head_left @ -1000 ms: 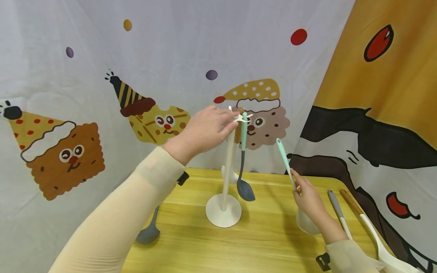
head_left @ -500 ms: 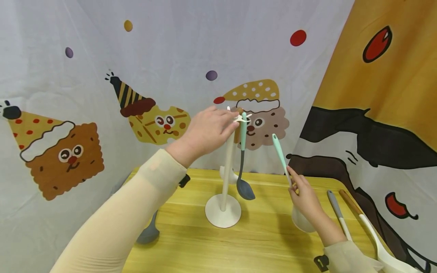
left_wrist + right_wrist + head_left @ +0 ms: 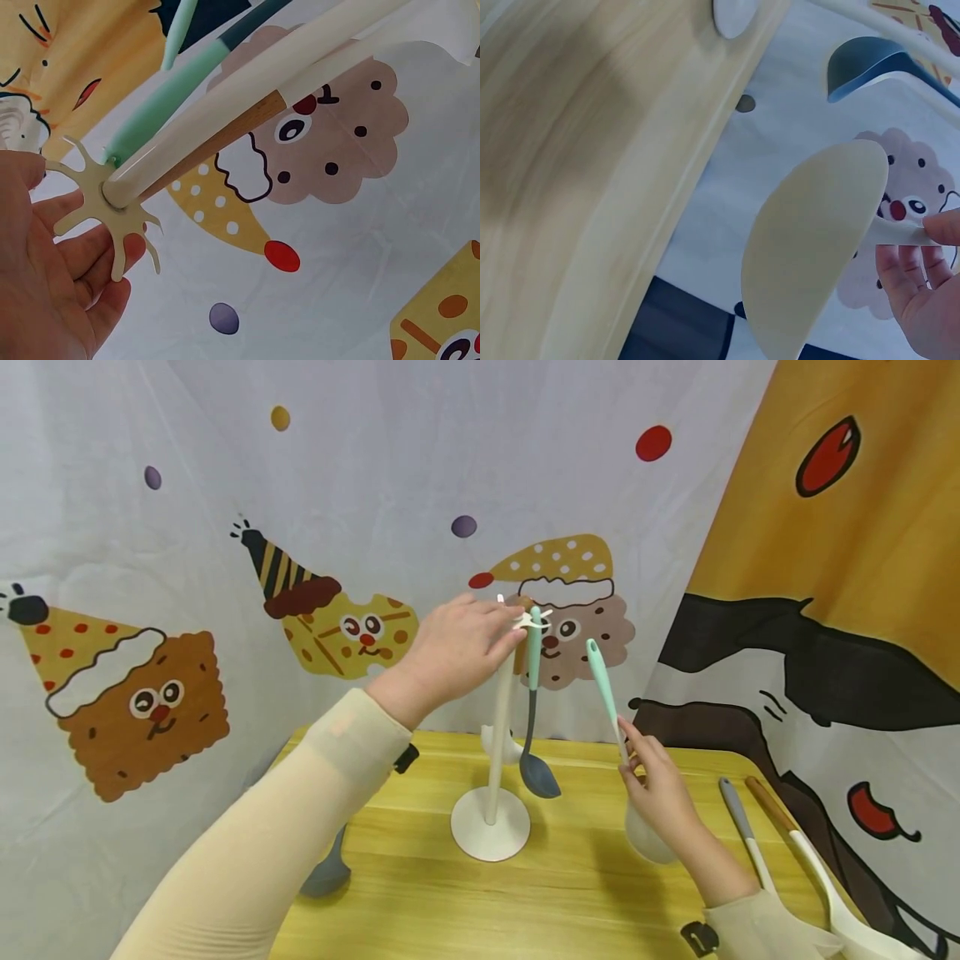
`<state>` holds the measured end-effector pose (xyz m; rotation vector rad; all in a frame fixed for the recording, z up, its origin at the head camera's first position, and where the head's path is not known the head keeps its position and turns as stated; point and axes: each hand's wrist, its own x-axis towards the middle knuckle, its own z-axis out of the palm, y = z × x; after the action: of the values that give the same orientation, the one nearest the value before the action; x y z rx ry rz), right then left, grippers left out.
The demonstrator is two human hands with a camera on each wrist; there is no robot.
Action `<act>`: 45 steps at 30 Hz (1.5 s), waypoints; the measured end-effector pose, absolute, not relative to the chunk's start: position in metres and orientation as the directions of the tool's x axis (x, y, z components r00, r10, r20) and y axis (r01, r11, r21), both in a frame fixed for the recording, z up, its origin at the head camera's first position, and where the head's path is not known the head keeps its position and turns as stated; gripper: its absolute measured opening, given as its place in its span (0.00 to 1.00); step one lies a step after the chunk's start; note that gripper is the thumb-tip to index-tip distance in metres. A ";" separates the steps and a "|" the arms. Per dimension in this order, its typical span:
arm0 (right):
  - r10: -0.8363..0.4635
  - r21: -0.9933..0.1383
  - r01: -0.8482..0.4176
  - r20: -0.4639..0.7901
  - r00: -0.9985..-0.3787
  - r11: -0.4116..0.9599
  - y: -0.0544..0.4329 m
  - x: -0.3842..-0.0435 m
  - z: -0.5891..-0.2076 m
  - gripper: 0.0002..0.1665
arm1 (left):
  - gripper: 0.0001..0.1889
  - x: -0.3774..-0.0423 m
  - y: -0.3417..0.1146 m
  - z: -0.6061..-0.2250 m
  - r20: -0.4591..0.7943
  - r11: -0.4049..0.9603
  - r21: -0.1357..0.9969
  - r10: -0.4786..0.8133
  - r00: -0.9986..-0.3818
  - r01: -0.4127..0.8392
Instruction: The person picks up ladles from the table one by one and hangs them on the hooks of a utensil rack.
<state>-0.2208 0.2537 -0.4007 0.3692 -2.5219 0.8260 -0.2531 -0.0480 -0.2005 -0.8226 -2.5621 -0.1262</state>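
My left hand (image 3: 457,647) grips the hooked top of a cream utensil stand (image 3: 497,752); in the left wrist view, thumb and fingers are around the hooks (image 3: 112,195). A dark grey ladle (image 3: 538,777) with a mint handle hangs from one hook. Behind the pole, a brown-handled white utensil (image 3: 520,652) hangs partly hidden. To the right, my right hand (image 3: 660,785) pinches a white spatula (image 3: 602,672) by its neck below the mint handle. Its broad, curved head (image 3: 810,240) shows large in the right wrist view, raised off the table.
A grey ladle (image 3: 327,872) lies on the wooden table (image 3: 450,910) at left, partly behind my sleeve. Along the right edge lie a grey-handled utensil (image 3: 738,814) and a brown-handled white utensil (image 3: 821,872). A cartoon-print cloth (image 3: 360,468) hangs behind.
My right hand has moved left and slightly up with the spatula, bringing it nearer the stand. My left hand stays on the stand's top.
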 end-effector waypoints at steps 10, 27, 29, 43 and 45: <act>-0.122 -0.485 -0.430 0.544 -0.830 0.761 0.247 -0.219 -0.394 0.49 | 0.24 -0.252 -0.046 -0.201 0.451 0.833 -0.050 0.511 -0.731 0.551; -0.122 -0.489 -0.474 0.591 -0.797 0.732 0.235 -0.215 -0.384 0.48 | 0.24 -0.252 -0.043 -0.202 0.457 0.842 -0.052 0.498 -0.737 0.537; -0.121 -0.492 -0.480 0.595 -0.794 0.727 0.233 -0.215 -0.383 0.48 | 0.24 -0.252 -0.042 -0.202 0.458 0.842 -0.054 0.498 -0.736 0.536; -0.145 -0.506 -0.523 0.610 -0.779 0.685 0.222 -0.215 -0.376 0.48 | 0.24 -0.252 -0.039 -0.203 0.470 0.851 -0.063 0.487 -0.736 0.522; -0.145 -0.505 -0.532 0.618 -0.773 0.680 0.221 -0.215 -0.376 0.47 | 0.25 -0.251 -0.039 -0.203 0.472 0.852 -0.067 0.485 -0.736 0.519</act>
<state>-0.2154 0.2209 -0.3760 0.5201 -2.3479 0.9409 -0.2514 -0.0388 -0.2034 -0.7363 -2.5442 -0.0946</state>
